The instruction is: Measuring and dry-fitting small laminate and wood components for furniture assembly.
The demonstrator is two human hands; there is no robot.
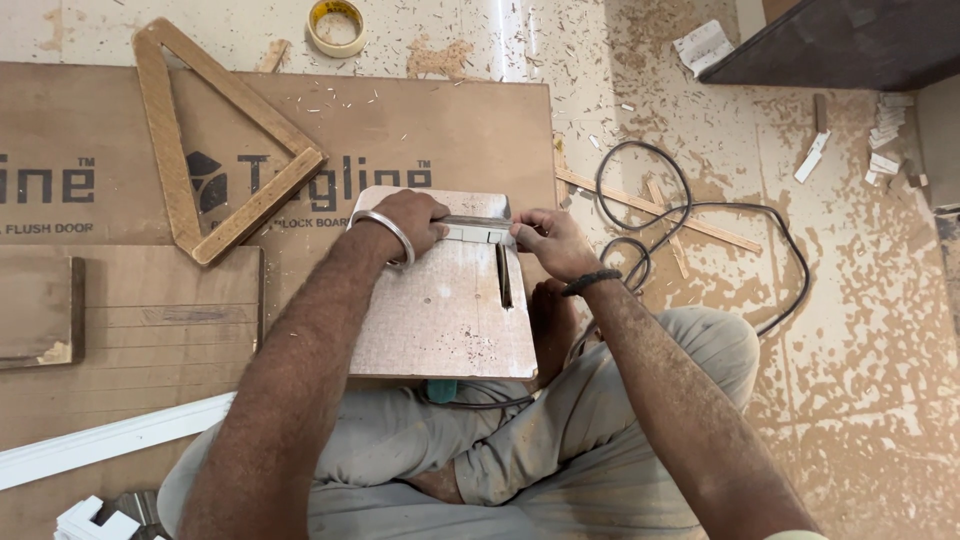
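We're sat cross-legged w/ a small saw-table board [440, 310] on our lap; left hand [408, 222] and right hand [548, 240] both clamp a short white strip [478, 232] across its far edge, just behind the blade slot [504, 277]. Step looks like lining up a cut; next needs a steady feed, fingers clear of the slot. Beyond: wooden triangle [215, 140], tape roll [336, 26].

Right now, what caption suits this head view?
Both hands press a white strip across a slotted board.

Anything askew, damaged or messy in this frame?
Yes. Sawdust and chips cover the floor, with offcuts scattered at upper right. A black cable loops loosely through the debris. The left hand and right hand hold a small white strip on a slotted board balanced on the lap.
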